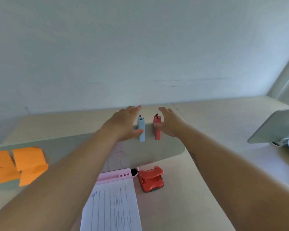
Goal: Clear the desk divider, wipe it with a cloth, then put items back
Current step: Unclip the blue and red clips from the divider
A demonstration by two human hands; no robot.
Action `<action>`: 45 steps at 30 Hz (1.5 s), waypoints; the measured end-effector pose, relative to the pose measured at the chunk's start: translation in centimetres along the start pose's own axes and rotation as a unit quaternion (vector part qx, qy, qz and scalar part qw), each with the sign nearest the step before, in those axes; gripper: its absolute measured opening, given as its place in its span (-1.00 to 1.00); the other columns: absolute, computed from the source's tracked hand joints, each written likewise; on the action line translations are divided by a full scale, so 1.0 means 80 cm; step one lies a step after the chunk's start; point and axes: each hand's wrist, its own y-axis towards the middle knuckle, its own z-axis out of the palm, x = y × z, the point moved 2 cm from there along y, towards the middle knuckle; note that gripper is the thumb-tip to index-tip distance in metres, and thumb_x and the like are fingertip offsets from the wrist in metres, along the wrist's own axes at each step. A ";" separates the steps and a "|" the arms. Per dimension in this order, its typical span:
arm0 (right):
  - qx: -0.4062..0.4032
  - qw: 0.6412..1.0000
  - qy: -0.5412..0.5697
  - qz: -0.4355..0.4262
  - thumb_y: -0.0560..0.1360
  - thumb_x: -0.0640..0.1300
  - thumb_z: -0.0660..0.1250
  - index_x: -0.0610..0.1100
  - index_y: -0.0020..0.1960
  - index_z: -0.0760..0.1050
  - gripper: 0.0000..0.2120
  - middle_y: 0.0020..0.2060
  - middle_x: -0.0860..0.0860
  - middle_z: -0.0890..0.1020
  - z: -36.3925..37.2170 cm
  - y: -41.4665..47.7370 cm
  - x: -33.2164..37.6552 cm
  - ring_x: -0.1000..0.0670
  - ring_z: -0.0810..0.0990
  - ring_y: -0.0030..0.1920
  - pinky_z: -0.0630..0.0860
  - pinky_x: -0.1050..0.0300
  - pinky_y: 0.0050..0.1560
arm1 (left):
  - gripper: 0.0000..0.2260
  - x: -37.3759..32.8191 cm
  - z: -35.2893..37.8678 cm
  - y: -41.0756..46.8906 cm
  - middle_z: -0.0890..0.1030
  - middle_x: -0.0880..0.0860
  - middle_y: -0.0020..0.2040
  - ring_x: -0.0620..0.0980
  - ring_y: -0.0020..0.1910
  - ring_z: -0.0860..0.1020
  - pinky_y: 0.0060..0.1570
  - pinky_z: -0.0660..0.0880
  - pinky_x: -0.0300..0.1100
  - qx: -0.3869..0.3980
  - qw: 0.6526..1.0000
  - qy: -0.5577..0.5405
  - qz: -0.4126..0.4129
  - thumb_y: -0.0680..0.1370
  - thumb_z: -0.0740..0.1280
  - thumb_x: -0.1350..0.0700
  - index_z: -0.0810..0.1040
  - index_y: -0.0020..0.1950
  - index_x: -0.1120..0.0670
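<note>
Blue clip (pixel 141 129), red clip (pixel 157 128), orange notes (pixel 17 164)

Two clips (pixel 141 129) (pixel 157 128) are sitting side by side on the divider's top edge (pixel 165 147), between the left fingers (pixel 137 131) and right fingers (pixel 157 125). Nearer than the fingers, a hole punch (pixel 150 178) is lying on the desk (pixel 182 205), a notepad (pixel 112 205) to its left; sticky notes (pixel 18 165) are clinging to the divider far left.

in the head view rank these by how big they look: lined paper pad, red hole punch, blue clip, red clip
1. lined paper pad, by far the largest, though also nearest the camera
2. red hole punch
3. blue clip and red clip: they look alike in size, so no ranking between them
</note>
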 end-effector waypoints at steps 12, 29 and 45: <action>-0.004 0.995 0.093 0.022 0.57 -0.16 0.27 -0.21 0.18 0.36 -0.77 -0.03 -0.13 0.49 0.029 0.025 -0.005 -0.13 0.47 -0.11 0.42 0.06 -0.22 | -0.67 -0.001 0.042 0.030 0.55 -0.03 0.06 -0.02 -0.08 0.56 -0.11 0.48 -0.09 0.010 0.976 -0.199 -0.093 0.49 0.46 0.03 0.36 0.12 -0.05; -0.120 0.973 0.188 0.061 0.53 -0.18 0.35 -0.24 0.18 0.27 -0.66 -0.05 -0.08 0.46 -0.051 -0.120 -0.032 -0.07 0.45 -0.11 0.44 0.03 -0.12 | -0.57 -0.099 -0.013 -0.066 0.55 -0.01 0.05 -0.04 -0.05 0.62 -0.05 0.49 -0.20 0.020 0.962 -0.268 -0.045 0.43 0.53 0.14 0.48 0.24 -0.04; -0.020 0.921 0.192 0.340 0.59 -0.14 0.27 -0.30 0.23 0.33 -0.70 0.01 -0.15 0.45 0.091 -0.382 -0.218 -0.06 0.40 -0.10 0.31 0.13 -0.23 | -0.48 -0.236 0.232 -0.192 0.57 0.01 0.13 -0.02 0.09 0.58 0.20 0.48 -0.06 0.345 0.895 -0.281 -0.038 0.52 0.43 -0.01 0.37 0.45 -0.01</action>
